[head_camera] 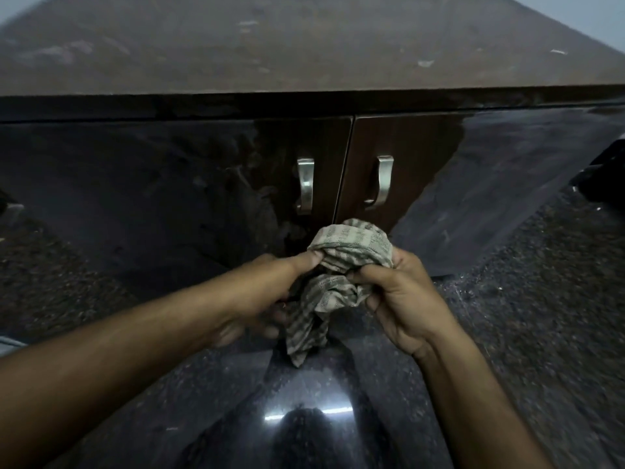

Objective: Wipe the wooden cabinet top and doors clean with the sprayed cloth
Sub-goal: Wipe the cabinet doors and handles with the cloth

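Cloth [351,252]: grey-green and cream patterned fabric, bunched into a wad, held in the air in front of the lower part of the cabinet doors, just below the two handles; one loose tail hangs down between the hands toward the floor

Left hand [270,292]: reaches in from lower left; thumb and curled fingers pinch the left side of the bunched cloth; the lower fingers are in shadow behind the hanging tail, so their exact lie cannot be told

Right hand [402,299]: reaches in from lower right; fingers curled round the right side of the wad, thumb pressed across its front; grasping the cloth

Cabinet top [304,45]: brown wooden surface, seen from above, with pale smears and specks scattered over it; dark front edge band beneath

Left door [324,150]: dark brown wood grain, glossy, meeting the right door at a narrow vertical seam; much of its left part reads as dark reflection

Right door [406,143]: lighter brown wood grain, glossy; its right part also taken up by dark reflection

Left handle [305,184]: brushed metal pull, upright, near the seam on the left door

Right handle [383,181]: matching metal pull, upright, near the seam on the right door

Floor [541,299]: dark speckled polished stone, showing bright light reflections below the hands
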A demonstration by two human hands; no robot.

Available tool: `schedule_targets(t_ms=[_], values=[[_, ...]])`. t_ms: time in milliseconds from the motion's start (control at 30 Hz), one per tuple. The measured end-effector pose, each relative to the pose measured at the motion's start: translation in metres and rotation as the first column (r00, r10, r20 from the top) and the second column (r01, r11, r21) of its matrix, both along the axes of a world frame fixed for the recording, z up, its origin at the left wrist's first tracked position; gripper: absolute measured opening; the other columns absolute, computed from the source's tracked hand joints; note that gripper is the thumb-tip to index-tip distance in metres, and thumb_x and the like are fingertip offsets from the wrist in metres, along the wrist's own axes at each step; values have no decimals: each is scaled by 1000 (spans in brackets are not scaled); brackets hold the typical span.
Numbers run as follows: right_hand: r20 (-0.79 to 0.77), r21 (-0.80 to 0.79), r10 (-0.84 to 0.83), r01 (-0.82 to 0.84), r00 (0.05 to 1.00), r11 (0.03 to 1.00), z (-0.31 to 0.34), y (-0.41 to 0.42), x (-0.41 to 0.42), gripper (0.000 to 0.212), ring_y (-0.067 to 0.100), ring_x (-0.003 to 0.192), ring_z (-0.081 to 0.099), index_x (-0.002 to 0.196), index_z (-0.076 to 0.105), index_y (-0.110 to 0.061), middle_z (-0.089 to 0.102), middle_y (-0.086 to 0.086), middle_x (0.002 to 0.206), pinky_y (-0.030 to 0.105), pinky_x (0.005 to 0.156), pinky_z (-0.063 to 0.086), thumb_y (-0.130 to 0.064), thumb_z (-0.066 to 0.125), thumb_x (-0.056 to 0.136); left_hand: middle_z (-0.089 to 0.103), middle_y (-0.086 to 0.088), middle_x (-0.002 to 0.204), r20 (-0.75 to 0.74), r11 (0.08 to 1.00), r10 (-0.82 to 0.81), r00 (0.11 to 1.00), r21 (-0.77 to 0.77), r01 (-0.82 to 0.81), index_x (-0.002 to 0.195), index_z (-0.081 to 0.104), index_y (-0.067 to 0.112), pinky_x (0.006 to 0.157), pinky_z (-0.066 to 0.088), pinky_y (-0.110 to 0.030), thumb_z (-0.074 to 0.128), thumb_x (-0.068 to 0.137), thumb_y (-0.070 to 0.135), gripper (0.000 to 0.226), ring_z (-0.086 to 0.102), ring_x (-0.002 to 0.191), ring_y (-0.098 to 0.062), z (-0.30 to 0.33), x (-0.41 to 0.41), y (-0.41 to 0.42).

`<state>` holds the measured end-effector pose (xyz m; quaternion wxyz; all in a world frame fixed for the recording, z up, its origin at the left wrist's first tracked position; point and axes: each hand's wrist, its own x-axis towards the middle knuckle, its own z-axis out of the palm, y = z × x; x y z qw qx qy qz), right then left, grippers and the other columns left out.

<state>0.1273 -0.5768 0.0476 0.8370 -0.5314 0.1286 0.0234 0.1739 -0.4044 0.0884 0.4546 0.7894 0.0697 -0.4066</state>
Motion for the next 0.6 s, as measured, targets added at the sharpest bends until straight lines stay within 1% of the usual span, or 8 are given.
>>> schedule_targets(t_ms=[67,167,233,333,400,467,533,600], values=[[-4,20,25,-25,1000,999,0,4,1,45,33,98,71,112,67,5,72,25,110,35,81,60,27,45,80,71,-12,97,-300,993,-2,954,-113,-33,105,65,20,79,53,-43,40,92,71,58,67,84,-32,-6,-4,0],[-44,-20,70,-70,997,997,-5,9,0,50,32,100,70,114,68,3,72,23,112,38,84,59,27,43,78,73,-20,104,-467,873,146,872,-355,-336,118,64,5,81,58,-54,44,98,51,53,72,90,-39,-10,2,-5],[-68,-67,85,-90,994,994,-8,7,-1,53,31,102,70,114,69,-2,74,17,110,41,86,58,26,41,78,73,-22,105,-414,835,212,885,-394,-384,117,64,1,78,62,-49,51,97,36,43,73,91,-36,-8,5,-9],[-82,-151,130,-141,988,978,-8,2,-6,56,27,106,71,124,64,-12,74,10,114,40,87,60,22,43,84,76,-12,94,-279,865,231,932,-380,-328,106,68,8,77,61,-36,58,94,26,24,74,81,-24,-14,0,-9],[-80,-200,195,-208,978,958,-4,-3,-9,45,26,110,69,127,62,-14,73,9,118,43,94,56,12,52,91,77,-10,97,-224,875,230,947,-379,-302,103,70,11,78,60,-34,57,93,18,18,73,83,-22,-20,-3,-8],[-89,-117,263,-272,961,955,0,-8,-11,31,28,117,66,129,63,-14,70,10,123,46,99,52,-19,57,100,77,-7,98,-188,869,217,958,-409,-277,101,71,11,77,59,-34,54,92,15,20,72,86,-21,-20,-4,-7],[-99,57,270,-266,958,962,-1,-8,-10,49,29,122,62,132,63,-13,67,13,129,49,103,49,-47,44,102,74,-6,94,-178,849,211,961,-454,-270,95,69,12,78,57,-36,50,87,15,20,69,83,-22,-17,-3,-7],[-118,189,195,-171,974,967,-7,0,-6,50,29,115,66,128,66,-11,67,17,126,45,95,54,-48,42,103,73,-8,94,-160,826,192,968,-506,-248,91,67,13,83,55,-38,49,86,16,20,68,83,-23,-12,-3,-8]])
